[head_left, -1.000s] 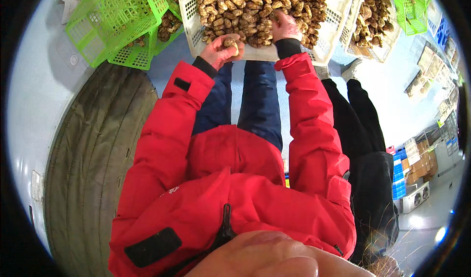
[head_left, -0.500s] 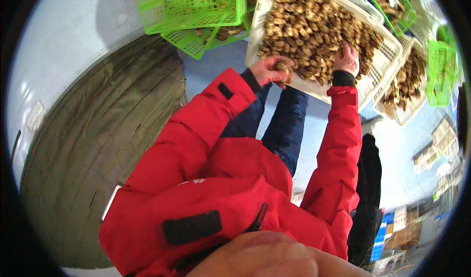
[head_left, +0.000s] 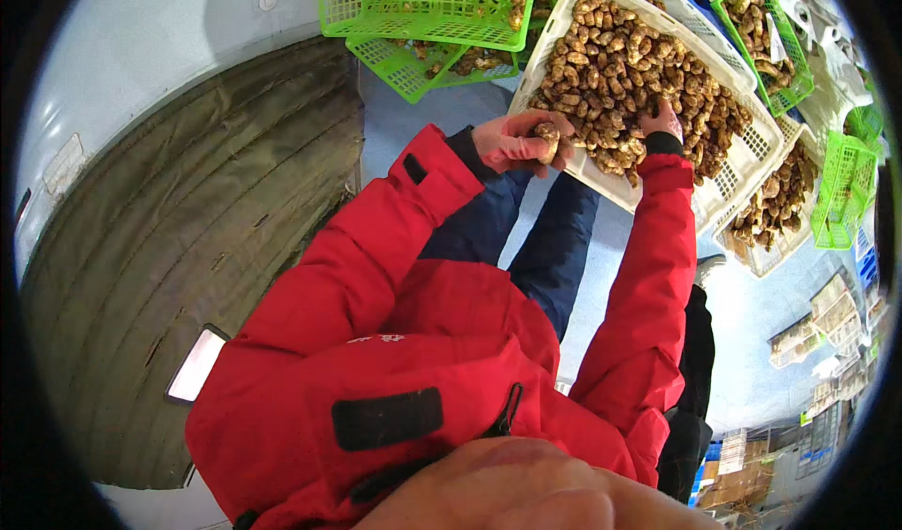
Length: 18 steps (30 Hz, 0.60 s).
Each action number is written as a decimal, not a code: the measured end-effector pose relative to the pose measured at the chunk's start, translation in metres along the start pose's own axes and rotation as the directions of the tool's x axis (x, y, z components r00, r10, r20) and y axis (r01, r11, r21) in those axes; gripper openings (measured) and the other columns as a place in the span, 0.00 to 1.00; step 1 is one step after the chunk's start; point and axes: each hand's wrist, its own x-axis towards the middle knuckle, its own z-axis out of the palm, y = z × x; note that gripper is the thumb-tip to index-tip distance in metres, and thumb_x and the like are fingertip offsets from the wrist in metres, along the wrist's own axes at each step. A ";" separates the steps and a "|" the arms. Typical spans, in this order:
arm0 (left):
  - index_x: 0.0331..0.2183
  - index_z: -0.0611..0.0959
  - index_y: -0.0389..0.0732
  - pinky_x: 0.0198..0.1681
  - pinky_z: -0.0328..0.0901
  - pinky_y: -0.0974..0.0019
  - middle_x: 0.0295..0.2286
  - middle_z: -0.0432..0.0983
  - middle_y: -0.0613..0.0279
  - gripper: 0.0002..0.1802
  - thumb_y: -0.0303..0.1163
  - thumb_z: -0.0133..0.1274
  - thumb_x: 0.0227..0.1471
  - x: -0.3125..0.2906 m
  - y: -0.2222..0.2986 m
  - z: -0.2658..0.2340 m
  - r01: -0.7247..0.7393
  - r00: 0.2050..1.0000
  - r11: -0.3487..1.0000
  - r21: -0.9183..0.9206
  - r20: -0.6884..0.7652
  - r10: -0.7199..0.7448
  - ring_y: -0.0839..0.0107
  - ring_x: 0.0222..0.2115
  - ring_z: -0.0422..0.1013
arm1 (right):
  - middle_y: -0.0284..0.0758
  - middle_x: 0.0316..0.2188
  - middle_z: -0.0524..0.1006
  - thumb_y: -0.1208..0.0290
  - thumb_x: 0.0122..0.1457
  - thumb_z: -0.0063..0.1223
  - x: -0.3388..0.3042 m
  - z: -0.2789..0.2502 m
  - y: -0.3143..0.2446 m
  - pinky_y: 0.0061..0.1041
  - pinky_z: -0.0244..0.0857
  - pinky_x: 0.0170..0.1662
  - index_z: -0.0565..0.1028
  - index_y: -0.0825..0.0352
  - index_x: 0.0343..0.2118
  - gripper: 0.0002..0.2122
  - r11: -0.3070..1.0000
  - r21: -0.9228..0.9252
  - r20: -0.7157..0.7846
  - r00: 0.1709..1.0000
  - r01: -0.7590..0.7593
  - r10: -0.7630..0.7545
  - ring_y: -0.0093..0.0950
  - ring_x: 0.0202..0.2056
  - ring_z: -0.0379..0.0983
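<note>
My left hand (head_left: 512,142) is closed around a brown, knobbly mushroom-like piece (head_left: 548,135), over the near left edge of a white plastic crate (head_left: 606,184). That crate holds a heap of similar brown pieces (head_left: 615,84), small and lumpy with paler patches. In the heap, toward its near right part, my right hand (head_left: 665,124) has its fingers curled down among the pieces. The fingertips are partly hidden there, so what they grip cannot be made out.
Green baskets (head_left: 427,8) stand beyond the crate at left. Another white crate (head_left: 763,257) with longer brown pieces sits at right, near an upright green basket (head_left: 843,192). A dark quilted cover (head_left: 188,239) hangs at left. A person in black trousers (head_left: 693,361) stands close on my right.
The whole view has shifted slightly, moving the crates right. My left hand has turned so its piece shows more plainly. My right hand stays in the heap, its fingers more curled.
</note>
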 end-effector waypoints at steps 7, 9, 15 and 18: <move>0.44 0.65 0.42 0.37 0.65 0.66 0.36 0.68 0.59 0.24 0.32 0.51 0.44 -0.017 -0.014 -0.015 -0.161 0.985 0.974 -0.160 -0.095 0.147 0.64 0.37 0.67 | 0.37 0.37 0.71 0.83 0.48 0.44 -0.023 0.021 0.013 0.26 0.65 0.39 0.61 0.69 0.47 0.20 0.363 0.931 0.029 0.999 -0.042 0.041 0.29 0.36 0.69; 0.45 0.64 0.42 0.36 0.65 0.66 0.37 0.68 0.59 0.25 0.32 0.51 0.44 -0.027 -0.024 -0.031 -0.282 0.959 0.925 -0.256 -0.073 0.272 0.63 0.37 0.67 | 0.36 0.38 0.70 0.81 0.49 0.46 -0.046 0.015 -0.004 0.28 0.65 0.39 0.60 0.66 0.48 0.21 -0.008 0.992 0.121 0.990 -0.122 -0.071 0.31 0.36 0.69; 0.46 0.63 0.43 0.42 0.62 0.61 0.42 0.65 0.57 0.25 0.39 0.48 0.46 -0.025 -0.014 -0.042 -0.443 0.896 0.823 -0.356 -0.162 0.413 0.62 0.43 0.63 | 0.37 0.38 0.70 0.72 0.51 0.48 -0.085 0.003 -0.042 0.28 0.61 0.40 0.58 0.64 0.50 0.22 -0.222 0.962 0.129 0.981 -0.159 -0.143 0.32 0.40 0.66; 0.47 0.63 0.42 0.44 0.60 0.59 0.43 0.64 0.56 0.31 0.50 0.46 0.44 -0.016 -0.011 -0.041 -0.364 0.931 0.819 -0.444 -0.176 0.319 0.61 0.43 0.62 | 0.37 0.37 0.70 0.69 0.49 0.51 -0.076 0.013 -0.030 0.25 0.61 0.43 0.64 0.66 0.46 0.19 0.342 0.940 0.010 1.000 -0.003 -0.019 0.29 0.42 0.66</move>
